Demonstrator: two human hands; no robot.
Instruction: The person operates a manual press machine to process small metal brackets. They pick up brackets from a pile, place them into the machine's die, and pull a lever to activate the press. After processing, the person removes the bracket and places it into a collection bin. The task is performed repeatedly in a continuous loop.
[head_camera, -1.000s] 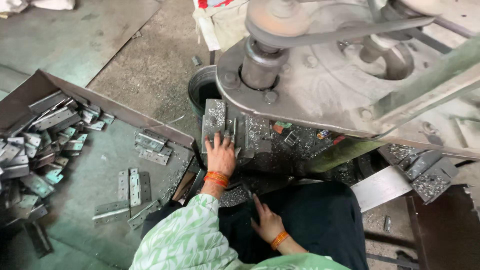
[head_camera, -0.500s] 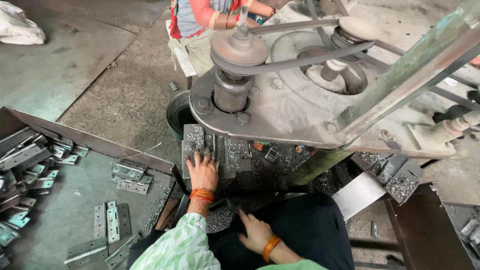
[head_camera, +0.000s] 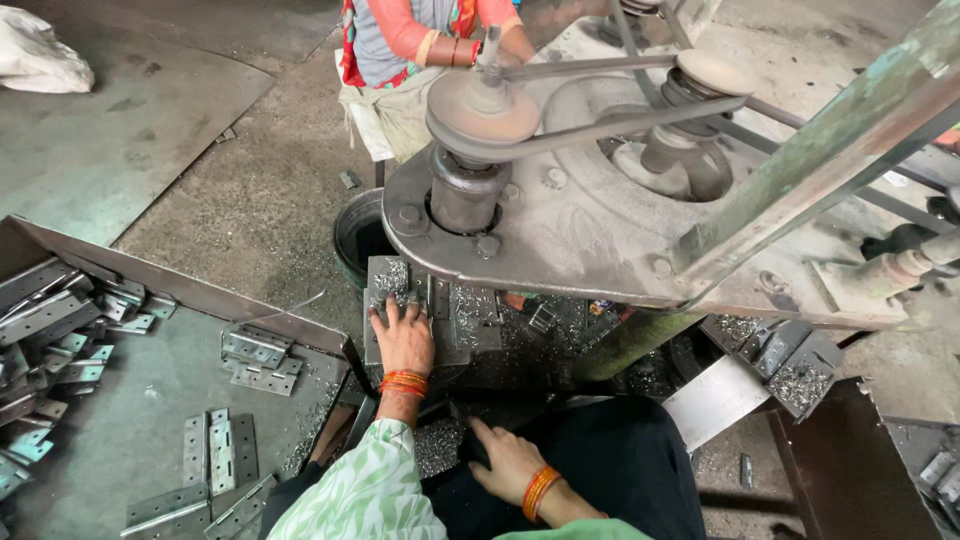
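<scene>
At ten o'clock under the machine, the left hand (head_camera: 403, 340) presses flat, fingers spread, on a metal plate (head_camera: 388, 285); stiff, likely heavy, sharp-edged, best gripped by its sides. Right hand (head_camera: 508, 462) rests open.

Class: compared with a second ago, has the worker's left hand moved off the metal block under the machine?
No. The left hand stays flat on the metal block beside the black bucket; only the camera view shifted.
</scene>
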